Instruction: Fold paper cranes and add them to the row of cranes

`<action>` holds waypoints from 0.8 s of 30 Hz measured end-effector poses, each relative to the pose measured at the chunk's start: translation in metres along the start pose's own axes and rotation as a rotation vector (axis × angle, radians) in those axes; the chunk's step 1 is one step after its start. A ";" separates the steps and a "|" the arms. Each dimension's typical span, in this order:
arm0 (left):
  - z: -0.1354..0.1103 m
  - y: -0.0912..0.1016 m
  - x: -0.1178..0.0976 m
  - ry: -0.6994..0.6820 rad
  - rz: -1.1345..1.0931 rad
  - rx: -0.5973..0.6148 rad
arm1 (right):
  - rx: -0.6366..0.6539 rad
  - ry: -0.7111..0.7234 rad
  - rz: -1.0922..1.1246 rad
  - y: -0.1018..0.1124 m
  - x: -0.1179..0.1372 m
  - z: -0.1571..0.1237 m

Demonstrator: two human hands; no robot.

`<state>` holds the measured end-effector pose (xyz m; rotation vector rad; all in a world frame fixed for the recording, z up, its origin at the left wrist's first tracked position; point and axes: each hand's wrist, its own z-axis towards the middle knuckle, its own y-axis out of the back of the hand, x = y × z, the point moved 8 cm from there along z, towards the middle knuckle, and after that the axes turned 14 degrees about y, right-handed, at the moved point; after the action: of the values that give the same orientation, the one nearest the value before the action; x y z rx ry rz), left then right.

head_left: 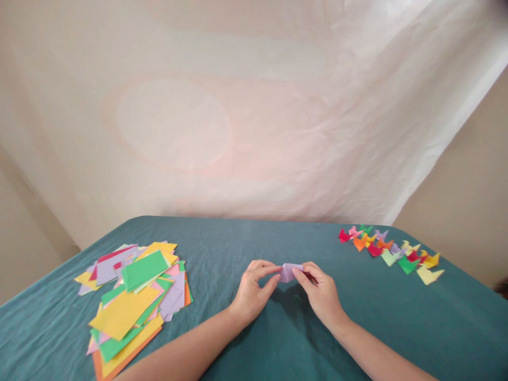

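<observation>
A small folded piece of lilac paper (291, 272) is held between my two hands, just above the green tablecloth. My left hand (256, 288) pinches its left edge between thumb and fingers. On the other side, the thumb and fingers of my right hand (320, 291) grip its right edge. The paper's folds are partly hidden by my fingertips, so its exact shape is hard to make out.
To the left, loose sheets of coloured paper (127, 312) lie in an overlapping heap. Several small folded paper birds (391, 256) stand in rows at the far right. A teal cloth (222, 238) covers the table, and a pale sheet (254, 116) hangs behind it.
</observation>
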<state>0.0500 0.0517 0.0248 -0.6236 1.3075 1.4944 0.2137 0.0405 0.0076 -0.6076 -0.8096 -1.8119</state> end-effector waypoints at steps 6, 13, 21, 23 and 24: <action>0.000 0.000 -0.001 0.002 0.002 0.014 | -0.002 0.020 -0.020 0.000 0.003 0.000; 0.000 -0.001 -0.001 0.001 -0.009 0.018 | 0.001 0.045 -0.043 0.000 0.005 0.000; 0.000 -0.001 0.000 0.030 -0.036 0.028 | 0.027 0.114 -0.082 -0.002 0.015 -0.001; 0.002 0.000 0.003 0.050 -0.057 0.015 | 0.038 0.146 -0.095 -0.003 0.018 -0.001; 0.002 0.000 0.005 0.061 -0.065 0.008 | 0.049 0.163 -0.104 -0.004 0.019 -0.001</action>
<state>0.0484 0.0557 0.0217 -0.7050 1.3272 1.4269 0.2029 0.0290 0.0198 -0.3867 -0.7848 -1.9032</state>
